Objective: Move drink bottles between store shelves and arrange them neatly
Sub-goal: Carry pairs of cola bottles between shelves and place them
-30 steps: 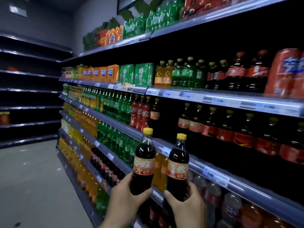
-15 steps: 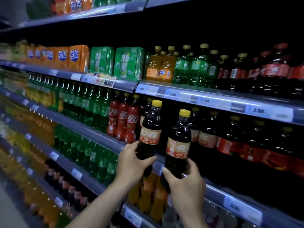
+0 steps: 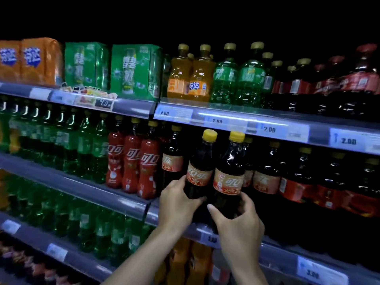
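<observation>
I hold two dark cola bottles with yellow caps, side by side and upright. My left hand point(image 3: 176, 204) grips the left cola bottle point(image 3: 200, 161) low on its body. My right hand point(image 3: 238, 221) grips the right cola bottle point(image 3: 230, 167) from below. Both bottles are at the front of the middle shelf point(image 3: 131, 204), in a gap between a dark bottle on the left and a row of dark cola bottles point(image 3: 267, 173) on the right. Whether their bases touch the shelf is hidden by my hands.
Red cola bottles point(image 3: 131, 159) and green bottles point(image 3: 82, 145) fill the middle shelf to the left. The upper shelf point(image 3: 236, 118) holds orange bottles point(image 3: 189, 77), green bottles, dark bottles and wrapped packs point(image 3: 135, 70). Lower shelves carry green and orange bottles.
Both hands have carried the two bottles up and in toward the middle shelf, and my view has swung from the aisle to face the shelves closely.
</observation>
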